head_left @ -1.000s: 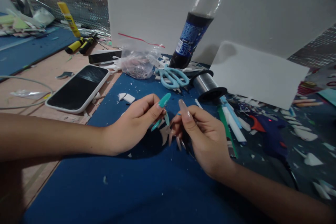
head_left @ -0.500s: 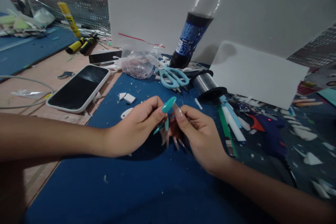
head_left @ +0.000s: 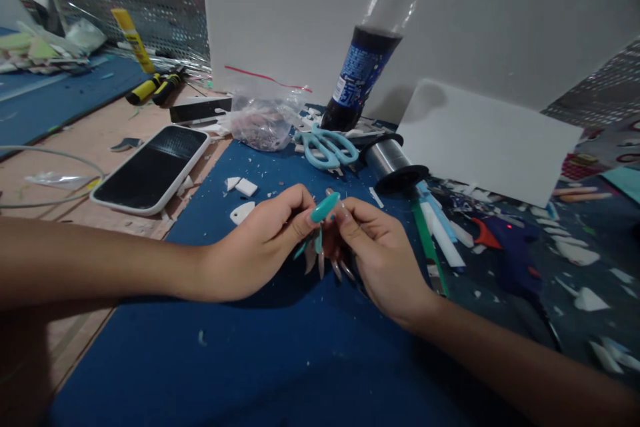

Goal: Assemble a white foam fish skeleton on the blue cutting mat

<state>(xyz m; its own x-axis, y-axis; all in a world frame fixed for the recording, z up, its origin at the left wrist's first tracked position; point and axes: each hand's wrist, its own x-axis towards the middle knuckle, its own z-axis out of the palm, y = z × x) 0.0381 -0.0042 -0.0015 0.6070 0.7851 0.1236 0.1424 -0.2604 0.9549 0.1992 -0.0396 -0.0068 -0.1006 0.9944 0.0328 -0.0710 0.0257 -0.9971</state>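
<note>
My left hand [head_left: 267, 243], with long teal nails, and my right hand [head_left: 393, 253], with long pale nails, meet over the blue mat [head_left: 235, 353]. Both are closed in a pinch, thumb tips almost touching. Whatever lies between the fingertips is too small and too covered to name. A pale pointed shape hangs below the fingers; I cannot tell whether it is a nail or a separate piece. Just behind my left hand lies a white piece with a small hole [head_left: 242, 213]. Two small white scraps [head_left: 246, 187] rest beyond it.
Behind the hands are light-blue scissors [head_left: 327, 148], a wire spool [head_left: 393, 161], a bottle of dark drink [head_left: 363, 70] and a zip bag [head_left: 263, 121]. A phone [head_left: 153, 168] lies left. To the right are a glue gun [head_left: 515, 253], a green-edged strip [head_left: 425, 240] and white scraps.
My thumb tips have drawn slightly closer together, the left one shifting a little right. The view has shifted slightly, uncovering more of the holed white piece.
</note>
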